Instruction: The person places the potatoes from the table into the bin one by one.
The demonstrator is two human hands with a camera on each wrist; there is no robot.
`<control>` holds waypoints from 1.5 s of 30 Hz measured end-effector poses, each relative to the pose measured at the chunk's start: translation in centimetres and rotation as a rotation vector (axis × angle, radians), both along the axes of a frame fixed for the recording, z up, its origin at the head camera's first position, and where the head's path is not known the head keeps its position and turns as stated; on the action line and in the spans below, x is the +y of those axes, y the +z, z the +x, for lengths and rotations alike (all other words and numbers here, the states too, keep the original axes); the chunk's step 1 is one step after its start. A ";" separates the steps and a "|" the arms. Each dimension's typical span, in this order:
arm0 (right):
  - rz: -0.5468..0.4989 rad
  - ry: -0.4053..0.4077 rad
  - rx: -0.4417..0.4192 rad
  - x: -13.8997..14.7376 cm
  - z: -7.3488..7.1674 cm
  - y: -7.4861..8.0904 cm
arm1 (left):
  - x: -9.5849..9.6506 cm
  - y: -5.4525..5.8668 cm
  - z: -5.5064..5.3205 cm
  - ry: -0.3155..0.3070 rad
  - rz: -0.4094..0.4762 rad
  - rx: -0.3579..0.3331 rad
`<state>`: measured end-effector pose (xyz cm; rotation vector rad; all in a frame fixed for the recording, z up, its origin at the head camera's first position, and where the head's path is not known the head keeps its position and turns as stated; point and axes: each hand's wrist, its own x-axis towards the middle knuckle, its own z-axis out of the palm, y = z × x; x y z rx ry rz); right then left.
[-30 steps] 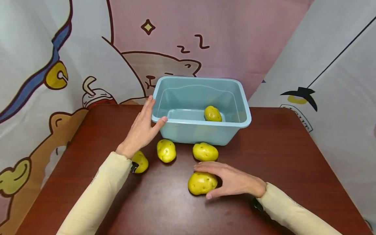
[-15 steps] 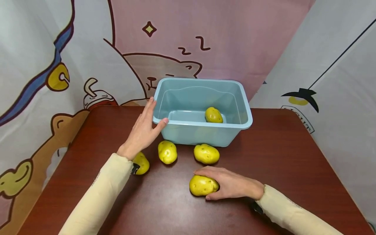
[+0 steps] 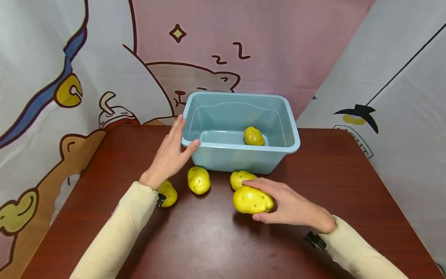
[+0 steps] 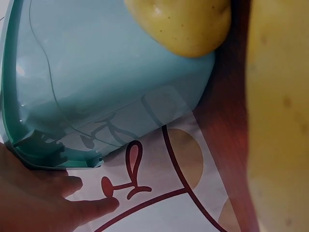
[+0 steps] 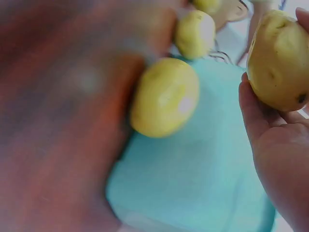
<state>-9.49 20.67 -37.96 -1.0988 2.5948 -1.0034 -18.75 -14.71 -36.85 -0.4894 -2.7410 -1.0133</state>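
Note:
In the head view my right hand (image 3: 292, 205) grips a yellow potato (image 3: 253, 200) between thumb and fingers, raised a little above the table. The right wrist view has the same potato (image 5: 280, 63) against my fingers. A second potato (image 3: 240, 179) lies partly behind it, before the light blue bin (image 3: 240, 159). My left hand (image 3: 167, 157) rests at the bin's left front corner, fingers straight along the side and thumb at the front rim. One potato (image 3: 253, 136) sits inside the bin. Another potato (image 3: 198, 180) lies below the left hand, and one more (image 3: 168, 193) is partly hidden by the wrist.
The dark reddish-brown table (image 3: 209, 248) carries everything. Behind the bin hangs a printed cloth (image 3: 271, 46) with cartoon animals, close to the table's back edge. A black strap piece (image 3: 315, 240) shows at the right cuff.
My right hand closed round the nearest potato and lifted it off the table, moving it up and slightly right. My left hand stayed at the bin's corner.

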 end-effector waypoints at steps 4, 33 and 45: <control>-0.047 -0.029 0.044 0.4 -0.3 1.6 | 0.1 0.0 0.1 0.000 -0.003 -0.003; -0.232 -0.139 0.154 0.8 -5.8 13.3 | -0.1 0.0 0.2 0.005 -0.016 0.012; -0.062 -0.196 0.119 -0.2 -9.5 16.1 | 0.0 0.5 0.6 0.014 -0.036 0.001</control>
